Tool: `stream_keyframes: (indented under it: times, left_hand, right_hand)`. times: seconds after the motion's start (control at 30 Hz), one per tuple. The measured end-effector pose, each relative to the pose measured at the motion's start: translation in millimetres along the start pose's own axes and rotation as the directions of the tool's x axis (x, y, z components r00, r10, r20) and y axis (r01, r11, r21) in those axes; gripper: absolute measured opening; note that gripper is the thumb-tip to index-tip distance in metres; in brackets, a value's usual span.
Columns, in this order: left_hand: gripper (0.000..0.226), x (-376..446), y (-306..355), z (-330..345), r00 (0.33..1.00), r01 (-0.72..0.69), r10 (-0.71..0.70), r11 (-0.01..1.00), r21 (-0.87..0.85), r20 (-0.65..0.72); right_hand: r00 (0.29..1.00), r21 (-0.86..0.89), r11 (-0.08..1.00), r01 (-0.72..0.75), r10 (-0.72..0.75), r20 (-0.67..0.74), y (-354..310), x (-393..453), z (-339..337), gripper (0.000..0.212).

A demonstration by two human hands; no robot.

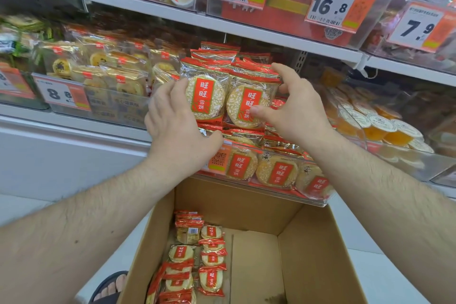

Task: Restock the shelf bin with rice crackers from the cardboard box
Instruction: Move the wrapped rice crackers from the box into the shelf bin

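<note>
Upright rows of red-and-gold rice cracker packs [206,96] fill the clear shelf bin [318,201] at centre. My left hand [177,128] holds the left side of the front packs, fingers on the left pack's edge and thumb beneath. Cupped round the right pack [243,106] is my right hand [296,111], its thumb on the pack's front and its fingers over the top right corner. Below the bin stands the open cardboard box [318,242], with several more rice cracker packs [195,259] lying along its left side.
A bin of yellow pastry packs [118,69] sits left of the crackers, and orange jelly cups [385,126] sit to the right. The shelf above [246,29] carries price tags close over the stack. A sandalled foot [111,286] is beside the box's left wall.
</note>
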State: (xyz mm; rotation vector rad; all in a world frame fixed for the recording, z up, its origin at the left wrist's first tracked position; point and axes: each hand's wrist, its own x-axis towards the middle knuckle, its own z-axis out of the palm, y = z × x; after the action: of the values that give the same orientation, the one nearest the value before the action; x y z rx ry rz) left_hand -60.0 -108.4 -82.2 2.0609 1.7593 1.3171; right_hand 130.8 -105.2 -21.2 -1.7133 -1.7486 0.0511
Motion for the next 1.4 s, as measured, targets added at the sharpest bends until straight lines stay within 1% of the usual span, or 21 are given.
stream_keyframes:
  times: [0.1,0.17,0.23,0.3,0.37,0.43,0.5,0.53,0.63,0.73,0.8,0.9,0.97,1.0,1.07,1.13,1.2,1.23,1.3,1.33,1.4]
  left_hand:
    - [0.082,-4,1,-2,0.97,-0.22,0.22,0.975,0.018,-0.104]
    - [0.07,-12,6,-4,0.923,-0.376,0.369,0.925,-0.055,-0.108]
    - [0.059,-25,12,-6,0.915,-0.394,0.403,0.897,-0.2,0.002]
    - [0.045,-41,17,-3,0.902,-0.333,0.39,0.901,-0.279,0.183]
    - [0.03,-55,16,5,0.816,-0.298,0.388,0.917,-0.264,0.428]
    - [0.025,-64,7,17,0.659,-0.284,0.301,0.948,-0.142,0.69]
    - [0.033,-69,-7,29,0.5,-0.277,0.138,0.961,0.007,0.855]
    - [0.043,-71,-13,35,0.444,-0.269,0.076,0.962,0.051,0.893]
    - [0.062,-74,-28,49,0.386,-0.23,-0.002,0.968,0.098,0.922]
    - [0.059,-77,-39,59,0.34,-0.225,-0.05,0.965,0.133,0.939]
    - [0.056,-81,-49,65,0.28,-0.253,-0.091,0.953,0.165,0.956]
    - [0.052,-88,-64,71,0.189,-0.282,-0.149,0.938,0.199,0.971]
    - [0.047,-90,-69,72,0.147,-0.267,-0.184,0.939,0.218,0.972]
    - [0.045,-90,-71,72,0.133,-0.25,-0.204,0.94,0.233,0.97]
    - [0.039,-89,-75,73,0.134,-0.184,-0.246,0.946,0.268,0.96]
    - [0.024,-86,-81,75,0.169,-0.047,-0.294,0.951,0.305,0.941]
    - [0.015,-83,-85,75,0.201,0.142,-0.369,0.928,0.346,0.907]
    - [0.017,-81,-85,75,0.195,0.24,-0.413,0.899,0.365,0.89]
    - [0.028,-80,-87,72,0.141,0.4,-0.483,0.826,0.397,0.864]
    - [0.032,-80,-87,71,0.103,0.462,-0.505,0.787,0.409,0.857]
    - [0.042,-83,-85,70,0.048,0.555,-0.529,0.719,0.418,0.847]
  right_hand:
    - [0.998,-0.02,1.0,-0.01,0.009,-0.061,-2,-10,-1,0.088]
    - [0.981,-0.046,0.998,0.035,-0.043,-0.19,-4,-28,2,0.07]
    - [0.928,-0.03,0.98,0.196,-0.196,-0.317,-6,-53,10,0.037]
    - [0.899,0.052,0.948,0.314,-0.279,-0.337,-2,-82,25,0.014]
    - [0.938,0.158,0.942,0.296,-0.255,-0.234,10,-109,46,0.018]
    - [0.979,0.207,0.957,0.201,-0.192,-0.062,26,-128,69,0.022]
    - [0.988,0.202,0.978,0.055,-0.083,0.131,46,-142,96,0.028]
    - [0.971,0.167,0.985,-0.033,-0.008,0.237,58,-147,111,0.027]
    - [0.818,0.019,0.954,-0.298,0.245,0.52,89,-165,165,0.018]
    - [0.573,-0.076,0.889,-0.452,0.355,0.739,106,-197,220,0.012]
    - [0.42,-0.108,0.904,-0.414,0.296,0.858,105,-224,249,0.01]
    - [0.171,-0.109,0.972,-0.209,0.146,0.974,97,-265,282,0.039]
    - [0.083,-0.113,0.991,-0.071,0.119,0.989,91,-284,295,0.042]
    - [0.079,-0.123,0.992,-0.034,0.126,0.989,91,-289,299,0.035]
    - [0.102,-0.14,0.988,-0.065,0.146,0.984,95,-290,300,0.023]
    - [0.143,-0.16,0.977,-0.138,0.18,0.973,103,-280,296,0.02]
    - [0.218,-0.164,0.954,-0.252,0.221,0.951,112,-264,282,0.012]
    - [0.273,-0.16,0.939,-0.304,0.247,0.93,115,-256,270,0.011]
    - [0.44,-0.138,0.932,-0.335,0.284,0.852,121,-241,240,0.018]
    - [0.542,-0.107,0.945,-0.308,0.267,0.797,122,-237,224,0.021]
    - [0.76,0.004,0.987,-0.159,0.12,0.639,124,-232,196,0.022]
